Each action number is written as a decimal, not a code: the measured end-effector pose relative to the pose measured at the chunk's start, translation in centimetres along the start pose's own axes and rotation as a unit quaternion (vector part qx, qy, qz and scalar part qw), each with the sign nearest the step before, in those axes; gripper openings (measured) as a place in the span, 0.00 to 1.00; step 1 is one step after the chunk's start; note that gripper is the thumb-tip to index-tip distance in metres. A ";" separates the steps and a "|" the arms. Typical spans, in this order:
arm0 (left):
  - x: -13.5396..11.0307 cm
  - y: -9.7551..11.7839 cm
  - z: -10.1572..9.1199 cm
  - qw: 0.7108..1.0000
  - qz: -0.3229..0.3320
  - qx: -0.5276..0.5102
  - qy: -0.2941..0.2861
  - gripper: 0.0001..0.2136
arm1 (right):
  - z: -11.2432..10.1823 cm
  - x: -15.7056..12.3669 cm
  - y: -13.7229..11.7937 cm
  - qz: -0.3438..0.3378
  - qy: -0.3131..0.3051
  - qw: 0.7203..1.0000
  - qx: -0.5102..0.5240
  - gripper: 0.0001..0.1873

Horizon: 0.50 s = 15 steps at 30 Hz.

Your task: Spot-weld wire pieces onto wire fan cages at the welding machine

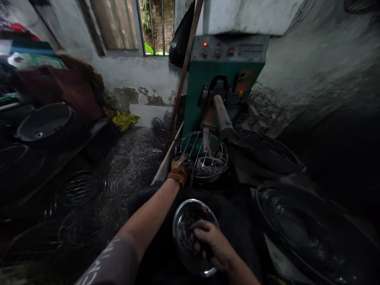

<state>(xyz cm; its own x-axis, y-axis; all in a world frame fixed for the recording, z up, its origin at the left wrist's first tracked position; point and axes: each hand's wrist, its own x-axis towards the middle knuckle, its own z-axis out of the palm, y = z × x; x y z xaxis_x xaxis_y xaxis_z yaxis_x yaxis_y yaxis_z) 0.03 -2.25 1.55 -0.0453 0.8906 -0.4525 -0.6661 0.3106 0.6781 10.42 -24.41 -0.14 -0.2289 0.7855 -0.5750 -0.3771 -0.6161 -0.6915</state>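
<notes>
Round silver wire-mesh guard (201,155), sitting on the green welding machine's (219,79) horizontal arm, looks light, stiff and springy, best gripped at its rim where the gloved left hand (179,165) clamps it, while the bare right hand (209,241) curls into a shiny steel bowl (181,215).

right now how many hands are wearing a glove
1: the left hand, in an orange glove, rests on the wire basket at the machine. The right hand, bare, reaches into the metal bowl.
</notes>
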 end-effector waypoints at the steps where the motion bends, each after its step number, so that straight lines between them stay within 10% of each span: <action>1: -0.2 -0.1 0.0 1.000 -0.005 0.001 -0.003 0.17 | -0.1 0.3 -1.5 -0.026 0.029 0.999 -0.015 0.23; 7: -2.1 -1.0 1.0 0.999 0.034 -0.004 0.011 0.18 | -0.7 4.8 -9.9 -0.299 0.179 0.935 -0.070 0.24; 15: -3.5 -1.3 1.0 0.999 0.053 0.001 0.006 0.22 | -1.0 9.8 -9.0 -0.365 0.286 0.872 -0.159 0.28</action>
<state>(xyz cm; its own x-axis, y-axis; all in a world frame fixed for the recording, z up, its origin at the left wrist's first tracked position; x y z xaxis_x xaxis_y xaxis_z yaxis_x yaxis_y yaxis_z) 1.76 -5.41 2.79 -0.1245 0.9145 -0.3850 -0.6554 0.2155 0.7238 12.45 -11.26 0.03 0.4872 0.8732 0.0083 0.0530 -0.0201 -0.9984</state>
